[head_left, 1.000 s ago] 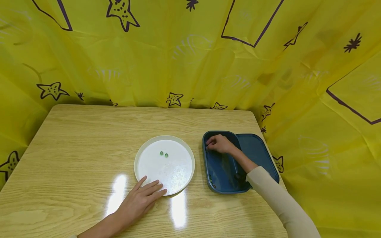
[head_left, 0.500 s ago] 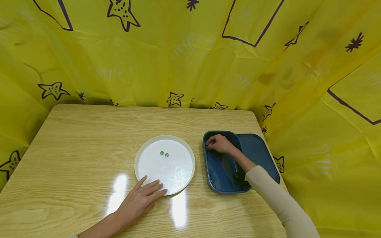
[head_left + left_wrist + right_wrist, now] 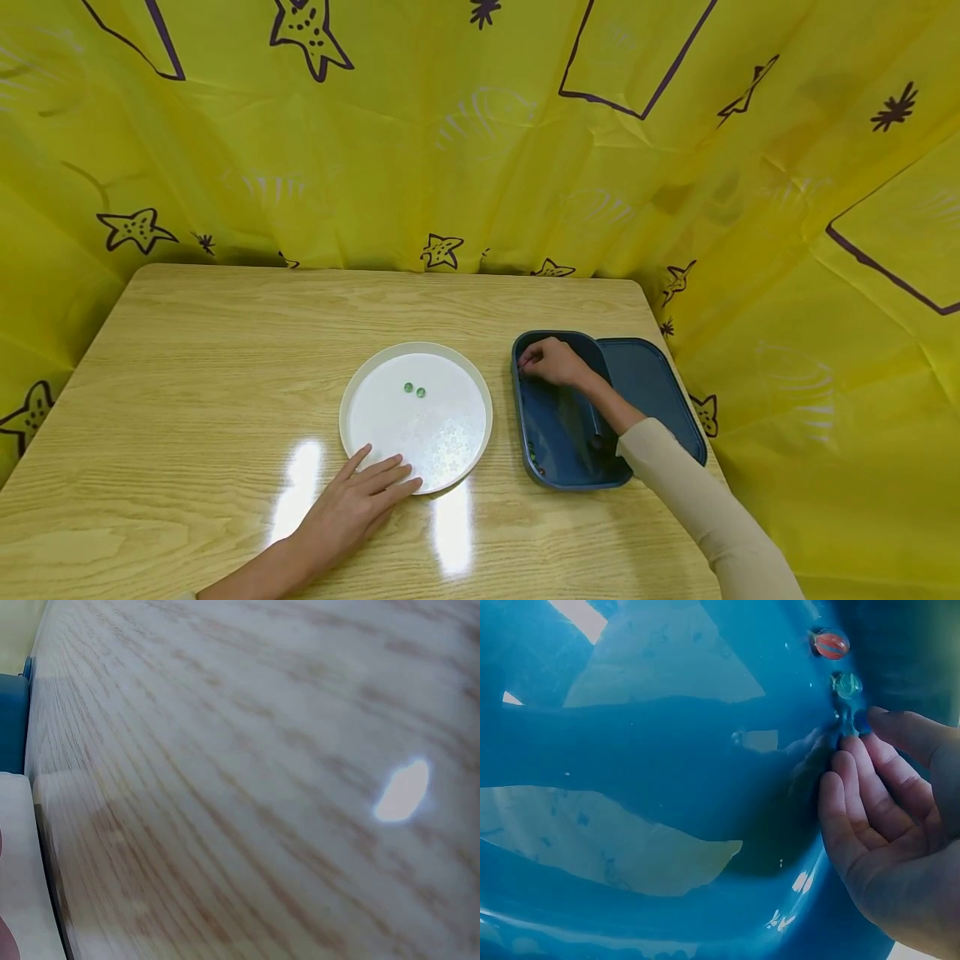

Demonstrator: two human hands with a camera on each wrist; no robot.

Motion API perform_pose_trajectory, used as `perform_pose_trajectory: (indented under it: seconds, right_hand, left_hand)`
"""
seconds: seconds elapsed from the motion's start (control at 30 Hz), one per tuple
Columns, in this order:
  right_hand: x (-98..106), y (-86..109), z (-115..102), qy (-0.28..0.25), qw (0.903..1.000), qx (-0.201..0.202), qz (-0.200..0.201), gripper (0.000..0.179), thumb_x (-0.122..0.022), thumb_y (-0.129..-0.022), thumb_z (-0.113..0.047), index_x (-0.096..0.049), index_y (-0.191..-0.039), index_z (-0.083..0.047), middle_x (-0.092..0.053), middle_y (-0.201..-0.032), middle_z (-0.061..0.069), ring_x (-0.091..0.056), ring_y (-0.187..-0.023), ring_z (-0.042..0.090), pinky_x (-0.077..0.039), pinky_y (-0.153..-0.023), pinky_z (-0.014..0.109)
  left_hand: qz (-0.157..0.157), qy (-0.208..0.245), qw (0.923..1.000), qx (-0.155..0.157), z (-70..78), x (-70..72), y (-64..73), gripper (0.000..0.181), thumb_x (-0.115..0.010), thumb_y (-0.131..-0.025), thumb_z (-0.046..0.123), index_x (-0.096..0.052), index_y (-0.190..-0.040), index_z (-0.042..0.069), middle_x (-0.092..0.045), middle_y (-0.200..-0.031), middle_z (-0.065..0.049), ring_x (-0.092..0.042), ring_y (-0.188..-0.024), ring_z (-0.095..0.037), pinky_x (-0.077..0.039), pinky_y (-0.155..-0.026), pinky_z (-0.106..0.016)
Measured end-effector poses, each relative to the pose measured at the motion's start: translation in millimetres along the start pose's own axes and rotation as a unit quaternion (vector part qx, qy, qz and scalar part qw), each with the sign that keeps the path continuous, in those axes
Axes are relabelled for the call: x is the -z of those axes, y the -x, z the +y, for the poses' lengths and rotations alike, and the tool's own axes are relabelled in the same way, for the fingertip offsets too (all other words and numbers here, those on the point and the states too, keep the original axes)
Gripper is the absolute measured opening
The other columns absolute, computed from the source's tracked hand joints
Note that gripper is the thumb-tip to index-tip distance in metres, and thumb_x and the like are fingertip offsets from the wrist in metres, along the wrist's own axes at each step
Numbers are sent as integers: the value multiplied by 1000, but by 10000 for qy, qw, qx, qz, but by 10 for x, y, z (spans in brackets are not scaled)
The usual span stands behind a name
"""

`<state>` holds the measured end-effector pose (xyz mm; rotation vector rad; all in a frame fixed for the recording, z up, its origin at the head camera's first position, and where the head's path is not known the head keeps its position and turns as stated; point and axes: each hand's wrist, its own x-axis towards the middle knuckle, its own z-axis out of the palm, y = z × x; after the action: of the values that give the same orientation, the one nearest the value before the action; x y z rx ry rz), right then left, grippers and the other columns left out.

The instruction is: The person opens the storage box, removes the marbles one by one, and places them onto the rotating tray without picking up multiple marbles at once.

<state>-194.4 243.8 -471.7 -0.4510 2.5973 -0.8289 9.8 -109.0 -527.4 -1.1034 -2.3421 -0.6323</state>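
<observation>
My left hand (image 3: 350,504) lies with spread fingers over the near rim of a round white plate (image 3: 347,408). On that plate sit two green glass marbles (image 3: 421,392), side by side. My right hand (image 3: 557,363) reaches into a dark blue box (image 3: 555,425), at its far left inner wall. In the right wrist view, its thumb and fingertips pinch a dark blue marble (image 3: 863,721), mostly hidden by the fingers. A green-swirled marble (image 3: 847,685) and an orange-striped marble (image 3: 831,644) lie beyond the fingertips along the wall.
Several small marbles (image 3: 532,455) lie in the box's near left corner. A dark blue lid (image 3: 645,379) lies on the wooden table (image 3: 240,350) beside the box's right side. Yellow patterned curtain (image 3: 390,150) hangs around the table's back and sides.
My right hand stays at the box's far left wall, its fingers shifting only slightly. The left hand, plate and green marbles have not moved.
</observation>
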Motion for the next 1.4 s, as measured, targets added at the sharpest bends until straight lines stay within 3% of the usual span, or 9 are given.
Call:
perform_pose_trajectory:
  seconds: [0.63, 0.87, 1.17, 1.4]
  right_hand:
    - [221, 197, -151, -618, 9978, -5, 252, 14, -70, -93, -12, -72, -104, -3, -70, -94, 4, -64, -83, 20, -52, -71, 34]
    - [300, 278, -223, -971, 9944, 273, 328, 17, -69, -95, -11, -73, -108, -1, -71, -97, 7, -64, -88, 22, -52, -74, 35]
    - [363, 291, -349, -1286, 9901, 405, 385, 20, -70, -95, -11, -72, -111, -1, -70, -104, 9, -66, -97, 26, -55, -85, 42]
    - [351, 279, -484, -1431, 9883, 442, 296, 21, -69, -94, -9, -70, -111, 2, -69, -104, 11, -65, -97, 26, -55, -85, 40]
  left_hand:
    - [-21, -65, 10000, 12, 9, 18, -8, 54, -19, -112, 30, -71, -121, 17, -71, -116, -4, -65, -113, -25, -39, -106, -54]
    - [-39, -113, 9999, 17, 11, 21, -10, 56, -18, -112, 31, -72, -119, 17, -71, -115, -4, -66, -111, -25, -41, -104, -54]
    - [5, -109, 9999, -18, 8, 14, -7, 55, -18, -112, 30, -71, -120, 17, -71, -115, -4, -66, -112, -25, -41, -104, -54]
    - [41, -90, 9999, -58, 1, 6, -7, 53, -20, -112, 29, -71, -120, 17, -71, -115, -4, -65, -113, -26, -39, -105, -55]
